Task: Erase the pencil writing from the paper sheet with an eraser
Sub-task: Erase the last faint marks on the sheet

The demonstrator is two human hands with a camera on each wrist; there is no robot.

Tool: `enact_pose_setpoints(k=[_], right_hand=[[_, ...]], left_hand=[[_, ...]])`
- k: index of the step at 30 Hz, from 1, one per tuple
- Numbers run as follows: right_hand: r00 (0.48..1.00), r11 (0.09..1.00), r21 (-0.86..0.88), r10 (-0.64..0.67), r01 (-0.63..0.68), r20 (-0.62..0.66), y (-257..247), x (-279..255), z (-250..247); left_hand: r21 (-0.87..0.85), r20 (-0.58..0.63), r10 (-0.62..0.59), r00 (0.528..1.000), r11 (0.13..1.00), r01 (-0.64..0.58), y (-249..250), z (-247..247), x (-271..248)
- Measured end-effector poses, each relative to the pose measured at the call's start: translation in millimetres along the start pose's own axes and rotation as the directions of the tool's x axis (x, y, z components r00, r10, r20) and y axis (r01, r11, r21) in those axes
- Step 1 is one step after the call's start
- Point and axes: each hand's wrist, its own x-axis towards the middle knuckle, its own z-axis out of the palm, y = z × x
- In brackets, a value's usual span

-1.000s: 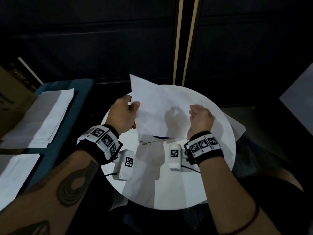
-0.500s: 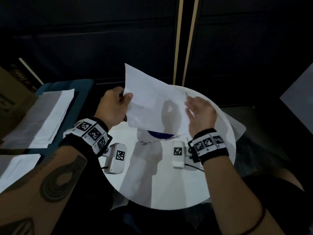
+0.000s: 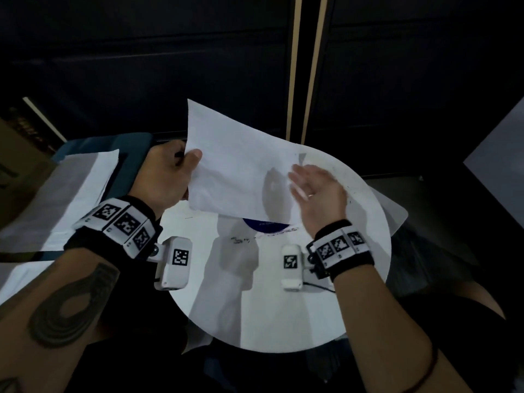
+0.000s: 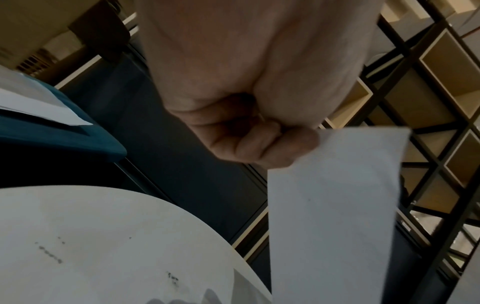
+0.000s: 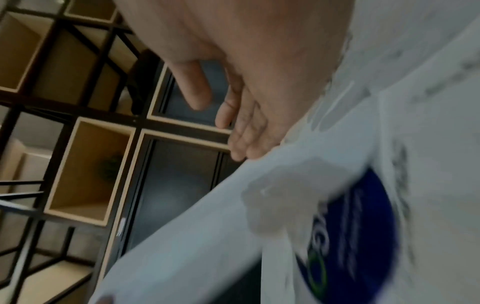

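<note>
Stack of white paper sheets (image 3: 71,188): lying on a dark teal seat (image 3: 124,146) off the left edge of the surface, well apart from the hands; a second white sheet (image 3: 22,276) is showing nearer the camera, below the stack.

Left hand (image 3: 167,177): hovering over the far-left edge of the surface, its grip clamped on the left edge of a plain white paper sheet (image 3: 241,171), thumb lying on the upper face and curled fingers (image 4: 249,148) pressing from beneath.

Plain white paper sheet: hanging in the air above the far half of the round white surface (image 3: 283,307), tilted, its far-left corner rising highest and its near edge dipping toward the surface. No pencil writing can be made out on the face in view.

Dark blue round object with pale lettering (image 3: 266,225): lying on the surface under the sheet's near edge, partly hidden by it. Dark smudged marks (image 3: 241,240) are showing on the surface just beside it.

Right hand (image 3: 317,194): hovering at the sheet's right edge, its grip standing apart, fingers (image 5: 244,142) straight and together and holding nothing; whether they are touching the sheet cannot be told, the wrist view being blurred.

Eraser: cannot be told in any view.
</note>
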Motion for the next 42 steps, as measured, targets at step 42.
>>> enact_pose_setpoints(k=[42], right_hand=[[0.926,0.931,-0.362,-0.164,0.032,-0.340,71.1,44.6,51.9]], left_hand=[[-0.686,-0.225,-0.389,0.893,0.714,0.139,-87.1,-117.6,-15.9]])
